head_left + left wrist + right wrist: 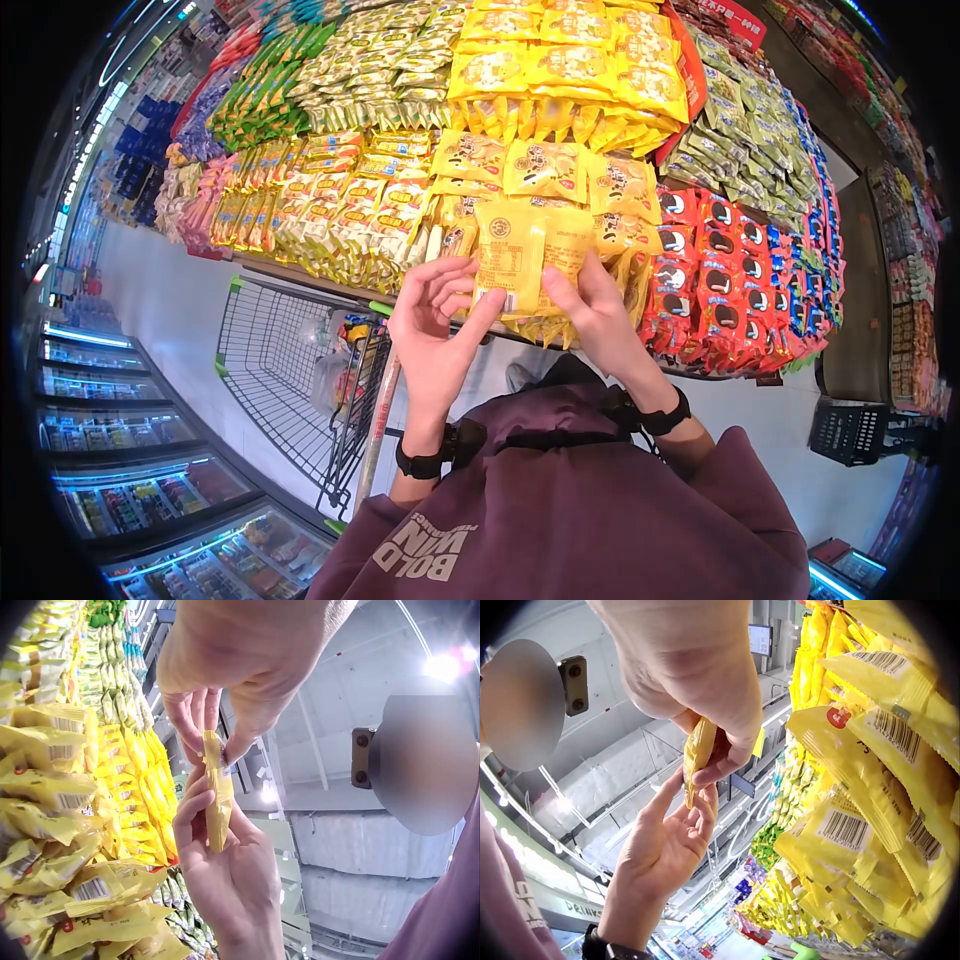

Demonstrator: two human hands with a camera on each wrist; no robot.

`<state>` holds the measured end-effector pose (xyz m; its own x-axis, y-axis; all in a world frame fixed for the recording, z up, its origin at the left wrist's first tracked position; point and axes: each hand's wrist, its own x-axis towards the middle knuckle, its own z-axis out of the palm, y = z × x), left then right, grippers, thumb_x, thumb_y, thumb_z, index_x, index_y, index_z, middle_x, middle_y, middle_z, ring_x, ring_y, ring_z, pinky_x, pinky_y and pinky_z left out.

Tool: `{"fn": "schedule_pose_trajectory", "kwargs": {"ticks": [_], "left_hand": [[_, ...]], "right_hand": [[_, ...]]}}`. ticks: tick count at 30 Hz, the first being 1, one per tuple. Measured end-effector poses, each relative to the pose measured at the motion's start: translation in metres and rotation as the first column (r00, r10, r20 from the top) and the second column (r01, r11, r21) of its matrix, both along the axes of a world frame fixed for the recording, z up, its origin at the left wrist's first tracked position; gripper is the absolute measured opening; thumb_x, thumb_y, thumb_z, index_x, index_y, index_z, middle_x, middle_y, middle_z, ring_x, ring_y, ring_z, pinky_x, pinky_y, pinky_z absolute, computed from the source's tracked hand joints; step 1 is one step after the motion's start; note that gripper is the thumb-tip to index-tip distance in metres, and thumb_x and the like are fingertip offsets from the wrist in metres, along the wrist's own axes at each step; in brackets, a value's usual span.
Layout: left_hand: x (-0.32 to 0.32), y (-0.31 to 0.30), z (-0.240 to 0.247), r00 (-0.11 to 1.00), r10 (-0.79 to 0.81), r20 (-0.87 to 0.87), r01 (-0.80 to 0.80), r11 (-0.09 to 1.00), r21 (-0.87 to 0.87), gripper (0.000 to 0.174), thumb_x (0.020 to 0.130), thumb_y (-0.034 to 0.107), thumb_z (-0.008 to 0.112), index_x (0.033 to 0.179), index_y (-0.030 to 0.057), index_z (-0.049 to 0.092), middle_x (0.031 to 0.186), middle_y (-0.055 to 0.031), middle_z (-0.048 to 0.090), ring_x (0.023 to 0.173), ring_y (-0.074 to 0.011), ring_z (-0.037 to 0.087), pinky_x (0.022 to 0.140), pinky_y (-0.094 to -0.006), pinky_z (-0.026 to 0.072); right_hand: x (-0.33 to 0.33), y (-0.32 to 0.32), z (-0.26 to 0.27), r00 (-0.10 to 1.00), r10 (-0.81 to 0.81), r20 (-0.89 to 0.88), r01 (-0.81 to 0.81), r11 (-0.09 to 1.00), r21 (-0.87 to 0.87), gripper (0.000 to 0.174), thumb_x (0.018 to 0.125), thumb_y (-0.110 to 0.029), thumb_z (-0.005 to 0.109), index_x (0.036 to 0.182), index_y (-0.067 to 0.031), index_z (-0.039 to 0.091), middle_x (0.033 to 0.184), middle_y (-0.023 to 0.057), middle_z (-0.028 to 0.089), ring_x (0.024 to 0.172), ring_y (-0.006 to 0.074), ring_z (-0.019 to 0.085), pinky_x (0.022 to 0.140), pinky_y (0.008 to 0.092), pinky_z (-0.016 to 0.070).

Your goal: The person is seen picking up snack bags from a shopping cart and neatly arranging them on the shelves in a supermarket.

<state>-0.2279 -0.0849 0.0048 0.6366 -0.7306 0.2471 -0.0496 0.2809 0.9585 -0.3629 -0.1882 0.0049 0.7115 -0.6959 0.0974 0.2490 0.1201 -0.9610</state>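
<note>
A yellow snack packet (512, 250) is held up in front of the chest, its printed back with a barcode facing the head camera. My left hand (438, 315) pinches its left edge near the lower corner, thumb on the near face. On the other side, my right hand (598, 318) grips the right edge, its thumb lying across the printed back. Seen edge-on in the left wrist view, the packet (217, 799) is thin and slightly puffed, with fingers behind it. Just beyond it lie similar yellow packets (545, 168) in rows on the display.
Stacked snack packets cover the display: large yellow bags (570, 65), red packets (718, 270) to the right, green ones (270, 95) to the left. A wire shopping cart (285, 370) stands at my left. A black basket (848, 432) is at the right, freezers (150, 490) at the lower left.
</note>
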Motion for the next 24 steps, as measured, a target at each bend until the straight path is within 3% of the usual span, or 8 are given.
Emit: {"fn": "schedule_pose_trajectory", "kwargs": {"ticks": [4,10,16,19,20,22,23,24], "left_hand": [[0.002,0.001,-0.003,0.997,-0.029,-0.07,0.028,0.999,-0.018,0.04,0.079,-0.012,0.072,0.115,-0.0057,0.055,0.105,-0.0118,0.063,0.09,-0.0107,0.063,0.074,-0.0212,0.0527],[0.0,0.002,-0.004,1.0,0.029,0.001,-0.029,0.999,-0.042,0.04,0.079,-0.014,0.071,0.115,-0.0053,0.055,0.101,-0.0094,0.062,0.084,-0.0094,0.062,0.073,-0.0205,0.0523],[0.0,0.006,-0.006,0.995,-0.006,-0.096,0.003,0.999,-0.034,0.038,0.079,-0.015,0.071,0.112,-0.0047,0.056,0.103,-0.0088,0.061,0.088,-0.009,0.061,0.071,-0.0186,0.0512],[0.0,0.007,-0.007,0.999,0.049,-0.002,-0.049,0.999,0.017,0.036,0.08,-0.009,0.072,0.113,-0.005,0.059,0.11,-0.0115,0.064,0.093,-0.0128,0.062,0.075,-0.0235,0.0528],[0.001,0.007,-0.008,0.984,0.054,0.168,-0.06,0.998,0.034,0.037,0.08,-0.007,0.072,0.114,-0.0051,0.059,0.114,-0.0124,0.064,0.096,-0.0146,0.062,0.078,-0.0257,0.0528],[0.007,0.008,-0.009,0.871,0.046,0.489,-0.087,0.994,0.062,0.04,0.081,-0.002,0.074,0.118,-0.0054,0.059,0.122,-0.0142,0.063,0.101,-0.018,0.062,0.084,-0.03,0.0529],[0.007,0.01,-0.006,0.857,-0.041,0.513,-0.014,0.995,0.103,0.048,0.081,0.005,0.075,0.125,-0.0046,0.057,0.131,-0.0147,0.06,0.107,-0.022,0.062,0.092,-0.0344,0.0504],[-0.008,0.01,-0.001,0.943,-0.127,0.308,0.127,0.992,0.021,0.053,0.081,0.005,0.075,0.129,-0.0047,0.054,0.13,-0.0153,0.06,0.109,-0.0214,0.061,0.094,-0.0339,0.0494]], "right_hand": [[0.0,0.002,0.003,0.999,0.045,0.005,-0.045,0.997,0.06,0.044,0.099,-0.014,0.056,0.138,0.0015,0.039,0.13,0.0089,0.056,0.116,0.014,0.055,0.099,0.0296,0.0444],[0.002,0.005,0.002,0.997,0.078,-0.015,-0.078,0.996,0.045,0.05,0.094,-0.01,0.064,0.136,0.0016,0.04,0.128,0.0093,0.058,0.115,0.0135,0.057,0.099,0.029,0.0448],[0.006,0.006,0.004,0.999,0.031,-0.013,-0.03,0.997,0.069,0.054,0.092,-0.009,0.068,0.136,0.0021,0.039,0.127,0.0092,0.058,0.115,0.0132,0.056,0.098,0.0282,0.0458],[0.011,0.01,0.002,0.998,-0.055,0.022,0.053,0.997,0.05,0.05,0.09,-0.008,0.069,0.132,0.0003,0.044,0.124,0.0105,0.059,0.112,0.0136,0.058,0.094,0.0281,0.0471],[0.012,0.01,0.001,0.995,-0.093,0.039,0.092,0.995,0.038,0.048,0.09,-0.008,0.069,0.131,-0.0006,0.046,0.123,0.0113,0.06,0.11,0.0138,0.059,0.092,0.0281,0.0478],[0.01,0.008,-0.006,0.971,-0.205,-0.125,0.18,0.966,-0.188,0.052,0.081,-0.002,0.074,0.127,-0.0017,0.05,0.125,0.0108,0.06,0.114,0.0174,0.058,0.095,0.0323,0.0466],[0.009,0.008,-0.006,0.956,-0.261,-0.132,0.197,0.909,-0.368,0.053,0.076,0.001,0.075,0.124,-0.0026,0.053,0.125,0.0108,0.06,0.112,0.0196,0.058,0.093,0.0335,0.0465],[0.008,0.008,-0.006,0.935,-0.333,-0.125,0.22,0.816,-0.534,0.054,0.071,0.003,0.076,0.12,-0.0034,0.055,0.125,0.0108,0.06,0.11,0.0218,0.058,0.092,0.0348,0.0465]]}}
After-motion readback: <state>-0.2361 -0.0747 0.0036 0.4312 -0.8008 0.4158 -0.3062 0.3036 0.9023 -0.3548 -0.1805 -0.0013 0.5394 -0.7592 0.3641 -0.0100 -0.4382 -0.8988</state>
